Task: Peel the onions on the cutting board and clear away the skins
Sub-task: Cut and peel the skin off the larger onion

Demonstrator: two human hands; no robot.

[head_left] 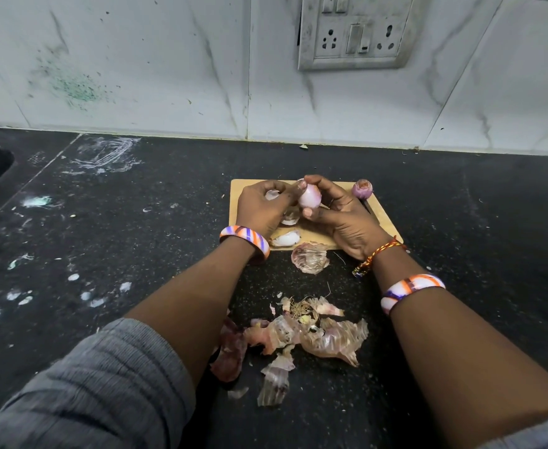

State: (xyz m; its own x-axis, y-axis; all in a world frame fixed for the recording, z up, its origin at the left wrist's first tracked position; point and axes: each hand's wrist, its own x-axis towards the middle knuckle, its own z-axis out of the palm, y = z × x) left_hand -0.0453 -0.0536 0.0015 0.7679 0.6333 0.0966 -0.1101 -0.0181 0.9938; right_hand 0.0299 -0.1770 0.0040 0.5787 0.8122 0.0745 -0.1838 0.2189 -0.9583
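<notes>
Onion (310,196), pale pink and mostly peeled, held above cutting board (384,218) at centre of frame, just above middle. Right hand (340,218) curled round it, thumb under lower end, fingers over top and far side. Left hand (261,207) at onion's left side, fingertips pinching at its surface; possibly a strip of skin between them, view too poor to confirm.

Second onion (362,188), darker purple, sitting on upper right corner of board, apart from both hands. White peeled pieces (285,238) lying on board below left hand, partly hidden by it.

Single curled skin (309,257) overlapping lower edge of board, resting mostly on black counter (136,222). Larger heap of loose skins (298,338) on counter in lower centre, between the two forearms, well apart from board.

Striped bangle (245,238) on left wrist; second bangle (412,290) and red-yellow thread (379,254) on right wrist. Grey sleeve (88,384) pushed up at lower left. Switch panel (356,30) on marbled wall tiles (169,59), top centre-right. Whitish smears on counter at left.
</notes>
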